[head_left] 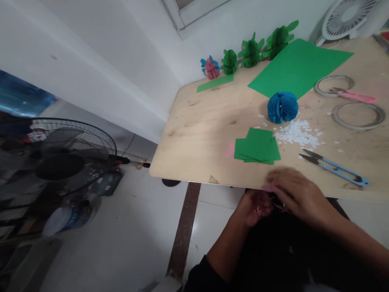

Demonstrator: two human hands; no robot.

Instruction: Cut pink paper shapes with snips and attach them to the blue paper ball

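Note:
Below the table's front edge, my left hand (255, 207) is cupped around small pink paper scraps (258, 211). My right hand (299, 194) is just beside it at the table edge, fingers bent and smeared by motion. A bit of pink shows at its fingertips, but whether they grip it is unclear. Near my hands on the tabletop lie a stack of green paper pieces (258, 147), with a pink piece (230, 151) at its left side, and blue thread snips (340, 168). Behind them are a pile of white paper bits (298, 134) and a blue pleated paper ball (282, 107).
Green sheets (300, 67), tape rolls (358, 115) and pink-handled scissors (354, 95) lie on the wooden table (194, 134). Along the wall stand green paper figures (251, 50) and a pink-and-blue one (210, 67). A small white fan (349, 16) is behind; a black fan (60, 162) stands left.

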